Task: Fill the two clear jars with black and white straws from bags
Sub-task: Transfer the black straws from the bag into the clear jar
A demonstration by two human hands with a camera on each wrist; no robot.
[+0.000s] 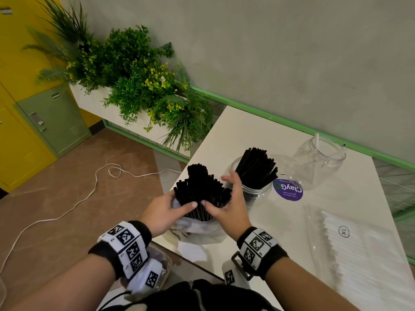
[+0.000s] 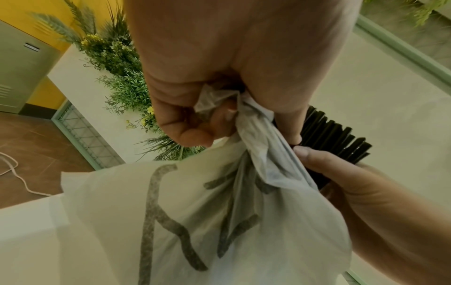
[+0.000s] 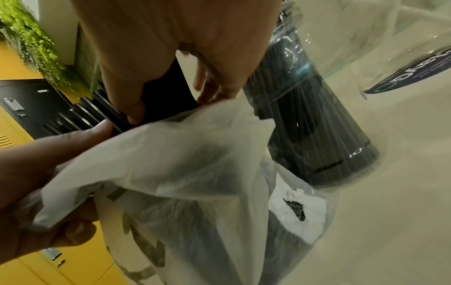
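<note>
A thick bundle of black straws (image 1: 202,189) sticks up out of a white plastic bag (image 1: 197,230) at the table's near left corner. My left hand (image 1: 170,209) grips the bag's gathered mouth (image 2: 244,123) beside the straws (image 2: 336,138). My right hand (image 1: 224,205) curls round the black straws (image 3: 171,86) just above the bag (image 3: 183,154). Behind my hands stands a clear jar (image 1: 253,178) holding black straws (image 3: 305,119). A second clear jar (image 1: 318,160) stands further right with one white straw in it. A clear bag of white straws (image 1: 359,243) lies flat at the right.
A round purple sticker (image 1: 288,189) lies on the white table (image 1: 235,131) between the jars. A planter of green plants (image 1: 134,75) stands left of the table. A white cord (image 1: 67,209) trails over the brown floor. Yellow and green lockers (image 1: 51,122) stand far left.
</note>
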